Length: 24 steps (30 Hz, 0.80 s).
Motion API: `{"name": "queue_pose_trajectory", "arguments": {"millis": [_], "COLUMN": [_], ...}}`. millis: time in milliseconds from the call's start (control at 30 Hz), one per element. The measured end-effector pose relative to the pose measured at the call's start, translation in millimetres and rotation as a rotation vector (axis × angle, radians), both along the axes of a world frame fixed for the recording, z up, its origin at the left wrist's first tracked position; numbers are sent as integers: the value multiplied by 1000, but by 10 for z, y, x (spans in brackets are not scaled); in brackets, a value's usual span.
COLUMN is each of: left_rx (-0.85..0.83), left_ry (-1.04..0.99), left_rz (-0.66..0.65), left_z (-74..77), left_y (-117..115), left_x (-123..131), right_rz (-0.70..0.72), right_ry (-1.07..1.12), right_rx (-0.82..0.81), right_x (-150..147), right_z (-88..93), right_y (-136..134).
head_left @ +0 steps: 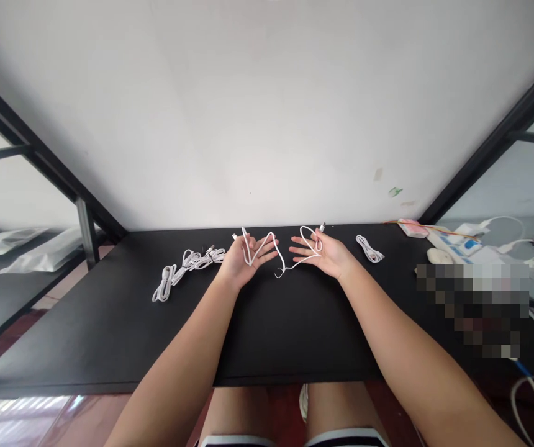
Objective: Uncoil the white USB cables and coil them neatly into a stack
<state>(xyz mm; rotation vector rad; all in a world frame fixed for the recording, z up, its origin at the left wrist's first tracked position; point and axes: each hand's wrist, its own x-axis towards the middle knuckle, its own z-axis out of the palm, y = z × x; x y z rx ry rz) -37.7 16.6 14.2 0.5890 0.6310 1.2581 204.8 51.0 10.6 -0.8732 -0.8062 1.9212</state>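
A white USB charging cable (282, 256) runs in loose bends between my two hands above the black table. My left hand (243, 253) is turned palm up, with the cable looped over its palm and held by the thumb; one plug sticks out beside the thumb. In my right hand (330, 251) the thumb presses the cable's other end, and a plug (321, 227) points up past it. The other fingers of both hands are stretched out. A thin twist tie (279, 272) appears to hang at the cable's low middle.
Several coiled white cables (187, 267) lie left of my left hand, and one coiled cable (369, 248) lies to the right. Farther right are a power strip (453, 243) with plugs, a white mouse-like object (439, 256) and a pixelated area. A wall (257, 124) stands behind the table (295, 335).
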Motion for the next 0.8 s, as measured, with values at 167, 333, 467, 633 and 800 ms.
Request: {"name": "queue_pose_trajectory", "arguments": {"millis": [167, 333, 467, 633, 800], "left_rx": [51, 52, -1, -58, -137], "left_ry": [-40, -34, -29, -59, 83], "left_rz": [8, 83, 110, 118, 101], "left_z": [39, 143, 148, 43, -30], "left_y": [-32, -75, -54, 39, 33], "left_x": [3, 8, 1, -19, 78], "right_rz": [165, 216, -44, -239, -258], "right_ry": [-100, -102, -31, 23, 131], "right_rx": [-71, -71, 8, 92, 158], "right_x": [-65, -129, -198, -192, -199], "right_z": [14, 6, -17, -39, -62], "right_y": [-79, -106, -85, -30, -23]}}
